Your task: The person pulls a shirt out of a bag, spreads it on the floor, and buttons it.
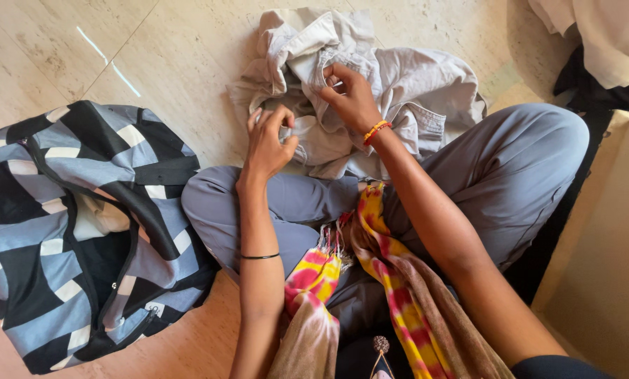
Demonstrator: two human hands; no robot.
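Down on the pale stone floor (pixel 181 63), from the head view, I see a crumpled light grey garment (pixel 399 91) heaped just beyond my crossed legs in blue-grey trousers (pixel 511 161). My right hand (pixel 353 95) sits on top of the heap, fingers pinched on a fold of the cloth near what looks like its collar, as if to keep that part lifted clear of the pile. My left hand (pixel 269 140) is at the heap's near edge, fingers curled tight around another bunch of the same fabric, so the cloth is held at two places. A thin black bangle (pixel 260 257) rings the left forearm and a red and yellow thread band (pixel 376 130) circles the right wrist. A pink, yellow and brown scarf (pixel 392 281) hangs down over my lap. Just beside my left knee lies an open duffel bag (pixel 69 231) patterned in blue, black and white, its zipped mouth gaping upward. Dark and white cloth (pixel 595 49) lies at the far right.
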